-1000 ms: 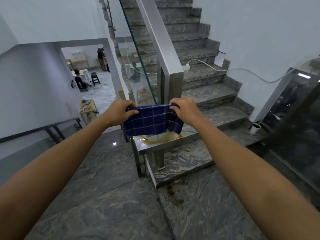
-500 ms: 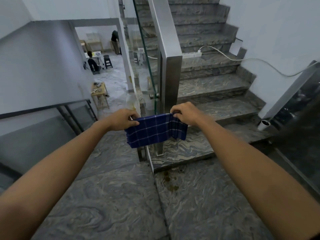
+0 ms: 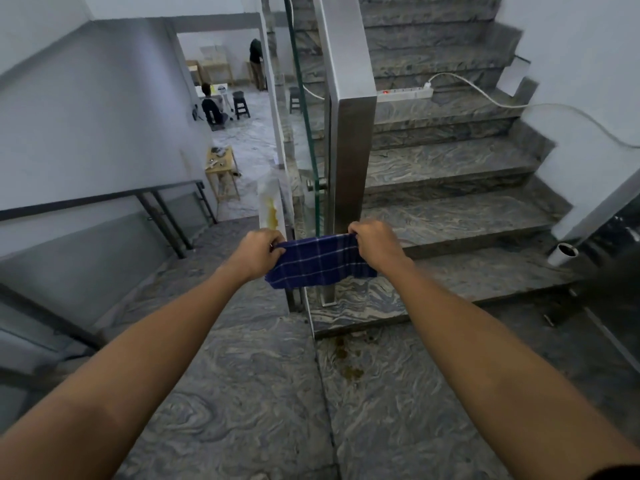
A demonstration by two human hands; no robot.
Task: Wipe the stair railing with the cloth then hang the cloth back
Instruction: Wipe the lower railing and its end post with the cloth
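Observation:
A dark blue checked cloth (image 3: 317,263) is stretched between my two hands in the middle of the head view. My left hand (image 3: 256,252) pinches its left top corner and my right hand (image 3: 374,244) pinches its right top corner. The cloth hangs down in front of the steel railing post (image 3: 353,157) and the low steel rail end (image 3: 272,206), which carries a yellow-brown stain. A glass panel (image 3: 304,133) runs up beside the post. Whether the cloth touches the rail I cannot tell.
Grey marble steps (image 3: 450,202) climb ahead on the right. A white power strip (image 3: 405,94) and its cable lie on an upper step. A black handrail (image 3: 104,199) drops to the left. A white pipe (image 3: 562,252) stands at the right wall. People and wooden tables are far below.
My head has tilted and the view has shifted, so the stained rail end now shows above the cloth. Both hands keep the cloth stretched, slightly lower against the post.

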